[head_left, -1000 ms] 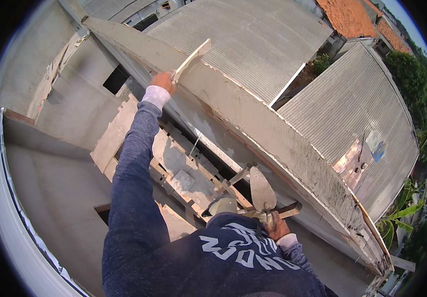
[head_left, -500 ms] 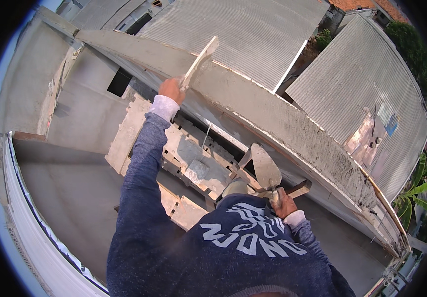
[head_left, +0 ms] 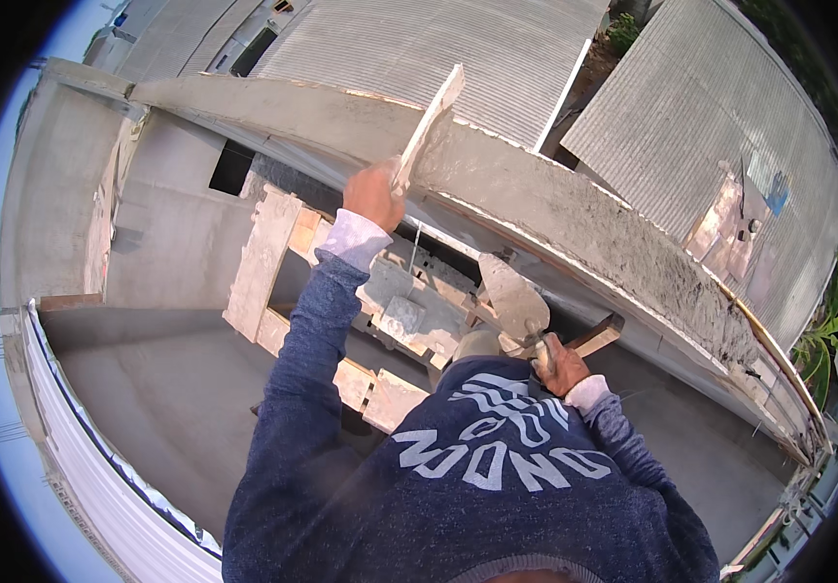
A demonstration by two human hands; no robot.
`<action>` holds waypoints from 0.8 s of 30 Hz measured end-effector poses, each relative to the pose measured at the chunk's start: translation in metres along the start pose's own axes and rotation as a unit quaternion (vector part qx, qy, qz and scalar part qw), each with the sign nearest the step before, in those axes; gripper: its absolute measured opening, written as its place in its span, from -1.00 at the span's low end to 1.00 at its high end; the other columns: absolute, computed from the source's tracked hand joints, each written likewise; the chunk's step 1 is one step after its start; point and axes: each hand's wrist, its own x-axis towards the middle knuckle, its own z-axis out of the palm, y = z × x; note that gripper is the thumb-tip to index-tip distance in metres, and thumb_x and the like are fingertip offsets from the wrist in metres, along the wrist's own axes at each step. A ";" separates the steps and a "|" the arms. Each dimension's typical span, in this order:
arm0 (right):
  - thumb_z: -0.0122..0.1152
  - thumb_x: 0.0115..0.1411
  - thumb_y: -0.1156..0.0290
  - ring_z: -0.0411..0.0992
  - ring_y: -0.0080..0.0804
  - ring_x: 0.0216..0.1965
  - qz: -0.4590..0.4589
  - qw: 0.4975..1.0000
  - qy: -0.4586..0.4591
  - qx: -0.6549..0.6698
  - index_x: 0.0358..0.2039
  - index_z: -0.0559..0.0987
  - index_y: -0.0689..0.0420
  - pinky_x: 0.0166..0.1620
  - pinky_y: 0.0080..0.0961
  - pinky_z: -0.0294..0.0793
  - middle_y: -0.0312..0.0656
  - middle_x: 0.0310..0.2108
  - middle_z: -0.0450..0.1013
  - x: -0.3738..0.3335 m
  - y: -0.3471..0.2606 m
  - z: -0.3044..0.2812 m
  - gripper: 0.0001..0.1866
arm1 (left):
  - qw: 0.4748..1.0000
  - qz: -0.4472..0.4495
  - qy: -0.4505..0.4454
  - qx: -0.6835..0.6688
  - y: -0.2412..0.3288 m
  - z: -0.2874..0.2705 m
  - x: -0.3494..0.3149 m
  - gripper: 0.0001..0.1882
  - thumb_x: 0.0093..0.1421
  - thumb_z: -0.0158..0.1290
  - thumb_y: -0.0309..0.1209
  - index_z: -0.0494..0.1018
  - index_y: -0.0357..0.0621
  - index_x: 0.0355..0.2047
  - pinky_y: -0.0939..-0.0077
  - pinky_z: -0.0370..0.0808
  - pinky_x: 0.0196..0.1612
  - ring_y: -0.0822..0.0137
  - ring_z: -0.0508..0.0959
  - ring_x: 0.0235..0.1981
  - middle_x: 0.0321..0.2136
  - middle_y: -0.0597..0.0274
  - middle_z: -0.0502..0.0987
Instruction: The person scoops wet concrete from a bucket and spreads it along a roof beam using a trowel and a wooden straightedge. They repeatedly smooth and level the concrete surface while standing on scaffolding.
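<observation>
My left hand [head_left: 374,196] is closed on a plastering float [head_left: 431,124], a pale flat board seen nearly edge-on. The float stands across the top of a grey mortar-covered wall [head_left: 536,183], and its handle is hidden in my fist. Close to my body, my right hand [head_left: 563,367] grips the handle of a pointed trowel [head_left: 516,299]. Its broad blade, smeared with grey mortar, points away from me and is apart from the wall top. Mortar to the left of the float looks smooth; farther right [head_left: 667,260] it is rough.
Below me lie mortar-spattered scaffold boards [head_left: 261,262] with gaps between them and a greyish lump [head_left: 401,317] on top. A wooden beam end [head_left: 598,336] juts out beside my right hand. Beyond the wall are corrugated roofs [head_left: 677,126]. Plastered walls [head_left: 171,204] stand at left.
My left hand and the float have shifted to the right along the wall top. The trowel stays close to my body in my right hand. The whole view has turned slightly.
</observation>
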 end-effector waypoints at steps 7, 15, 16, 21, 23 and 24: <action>0.19 0.15 0.25 0.47 0.29 -0.31 -0.005 1.000 -0.002 0.015 0.03 0.27 0.23 -0.23 -0.01 0.44 0.25 -0.40 0.49 0.002 -0.002 -0.003 -0.47 | 0.998 0.050 -0.008 -0.048 0.025 0.006 -0.011 -0.61 -0.03 0.02 -0.55 0.47 -0.27 -0.12 0.01 0.46 -0.15 -0.20 0.53 -0.27 -0.32 -0.18 0.55; 0.18 0.12 0.33 0.47 0.31 -0.28 -0.015 1.000 -0.010 0.012 0.06 0.23 0.19 -0.22 0.06 0.45 0.27 -0.38 0.50 0.008 -0.003 -0.003 -0.46 | 0.991 0.123 0.037 -0.030 0.074 0.041 -0.031 -0.61 0.04 0.05 -0.48 0.45 -0.28 -0.07 0.10 0.52 -0.24 -0.10 0.58 -0.32 -0.26 -0.07 0.55; 0.18 0.12 0.33 0.47 0.31 -0.28 -0.015 1.000 -0.007 0.010 0.06 0.23 0.19 -0.21 0.06 0.44 0.27 -0.38 0.50 0.008 -0.001 -0.003 -0.46 | 0.995 0.092 0.004 -0.034 0.089 0.037 -0.030 -0.61 0.04 0.08 -0.46 0.46 -0.29 -0.08 0.12 0.53 -0.23 -0.10 0.58 -0.32 -0.27 -0.08 0.56; 0.19 0.15 0.23 0.46 0.27 -0.28 0.002 1.000 0.005 -0.011 0.07 0.26 0.19 -0.19 0.00 0.43 0.23 -0.35 0.49 0.004 -0.002 -0.004 -0.45 | 1.000 0.009 -0.023 -0.002 0.114 0.028 -0.035 -0.62 -0.01 0.10 -0.47 0.49 -0.29 -0.13 0.13 0.55 -0.27 -0.09 0.60 -0.35 -0.31 -0.09 0.57; 0.18 0.15 0.23 0.45 0.28 -0.29 0.016 1.000 0.013 -0.015 0.05 0.26 0.20 -0.20 0.00 0.42 0.25 -0.35 0.48 0.001 -0.004 -0.008 -0.46 | 1.000 0.001 0.005 0.009 0.107 0.026 -0.037 -0.64 -0.02 0.11 -0.47 0.51 -0.28 -0.16 0.14 0.55 -0.28 -0.09 0.61 -0.37 -0.33 -0.08 0.58; 0.18 0.15 0.23 0.45 0.29 -0.29 0.024 1.000 0.013 -0.008 0.04 0.27 0.20 -0.20 0.01 0.42 0.25 -0.35 0.48 0.000 -0.003 -0.008 -0.47 | 1.000 -0.001 0.019 0.014 0.103 0.025 -0.038 -0.65 -0.02 0.11 -0.48 0.52 -0.27 -0.17 0.14 0.56 -0.29 -0.09 0.61 -0.38 -0.34 -0.08 0.58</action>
